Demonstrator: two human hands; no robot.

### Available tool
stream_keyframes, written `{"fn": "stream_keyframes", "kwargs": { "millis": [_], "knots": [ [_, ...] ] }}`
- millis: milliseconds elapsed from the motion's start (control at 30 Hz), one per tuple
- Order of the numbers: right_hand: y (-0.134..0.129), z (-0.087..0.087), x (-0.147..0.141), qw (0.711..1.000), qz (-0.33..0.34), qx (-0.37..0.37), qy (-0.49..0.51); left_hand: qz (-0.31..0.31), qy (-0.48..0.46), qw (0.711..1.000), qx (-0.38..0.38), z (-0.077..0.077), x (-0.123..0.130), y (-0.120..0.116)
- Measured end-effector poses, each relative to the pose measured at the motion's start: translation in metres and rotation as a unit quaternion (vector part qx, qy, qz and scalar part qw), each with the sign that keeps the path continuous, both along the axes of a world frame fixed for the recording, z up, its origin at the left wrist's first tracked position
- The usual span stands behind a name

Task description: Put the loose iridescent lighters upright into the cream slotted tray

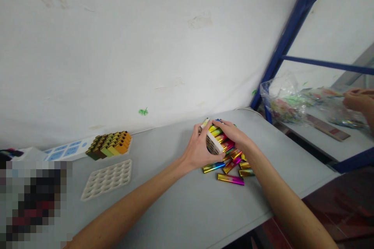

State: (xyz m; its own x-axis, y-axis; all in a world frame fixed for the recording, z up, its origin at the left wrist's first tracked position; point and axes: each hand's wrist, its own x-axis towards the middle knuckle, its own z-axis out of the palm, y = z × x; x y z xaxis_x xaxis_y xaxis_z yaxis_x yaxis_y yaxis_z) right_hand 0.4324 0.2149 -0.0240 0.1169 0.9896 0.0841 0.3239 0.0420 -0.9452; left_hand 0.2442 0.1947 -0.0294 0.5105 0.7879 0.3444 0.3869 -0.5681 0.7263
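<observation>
Near the middle of the table, my left hand (196, 148) grips a white holed tray (214, 142) that is tilted on its side, thumb along the lower edge. Shiny multicoloured sticks that look like lighters (221, 137) stick out from the tray's far face. My right hand (232, 130) curls over them from the right, its fingertips near the top edge of the tray and partly hidden. Several loose metallic lighters (230, 179) lie in a pile on the table, below and between my hands.
To the left, a second white holed tray (108, 179) lies flat, and behind it stands a block of yellow and dark lighters (111, 144). Beyond a blue metal frame (284, 46) at right, another person's hand (360, 101) is over plastic bags (288, 103). A wall backs the grey table (163, 206).
</observation>
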Motion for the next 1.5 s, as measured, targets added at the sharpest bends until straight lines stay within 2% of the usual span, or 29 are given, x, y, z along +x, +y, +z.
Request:
{"fn": "stream_keyframes", "kwargs": {
  "millis": [100, 200, 400, 500, 600, 733, 967, 1267, 1500],
  "knots": [
    [-0.002, -0.004, 0.003, 0.999, -0.022, -0.039, 0.02, -0.003, 0.025, 1.0, -0.011, 0.002, 0.004, 0.002],
    [-0.002, -0.005, 0.003, 0.999, -0.022, -0.04, 0.021, -0.004, 0.039, 0.999, -0.01, 0.002, 0.006, 0.005],
    [-0.001, -0.004, 0.006, 1.0, -0.013, -0.009, 0.002, 0.001, 0.054, 0.998, -0.021, 0.002, 0.007, 0.008],
    [0.001, -0.004, 0.01, 1.0, 0.021, 0.014, -0.013, 0.0, 0.056, 0.998, -0.021, 0.001, 0.008, 0.007],
    [0.004, -0.006, 0.015, 0.998, 0.05, 0.029, -0.039, 0.001, 0.042, 0.999, -0.011, 0.0, 0.009, 0.006],
    [0.005, -0.008, 0.016, 0.994, 0.044, 0.049, -0.088, -0.001, 0.028, 1.0, 0.004, -0.002, 0.011, 0.006],
    [0.001, -0.007, 0.01, 0.982, 0.073, 0.085, -0.154, 0.008, 0.013, 1.0, 0.023, -0.004, 0.012, 0.004],
    [0.006, -0.013, 0.016, 0.983, 0.063, 0.078, -0.155, 0.023, 0.002, 0.999, 0.035, -0.006, 0.01, 0.002],
    [0.01, -0.019, 0.027, 0.989, 0.01, 0.069, -0.129, 0.012, 0.0, 0.999, 0.036, -0.01, 0.007, 0.003]
  ]
}}
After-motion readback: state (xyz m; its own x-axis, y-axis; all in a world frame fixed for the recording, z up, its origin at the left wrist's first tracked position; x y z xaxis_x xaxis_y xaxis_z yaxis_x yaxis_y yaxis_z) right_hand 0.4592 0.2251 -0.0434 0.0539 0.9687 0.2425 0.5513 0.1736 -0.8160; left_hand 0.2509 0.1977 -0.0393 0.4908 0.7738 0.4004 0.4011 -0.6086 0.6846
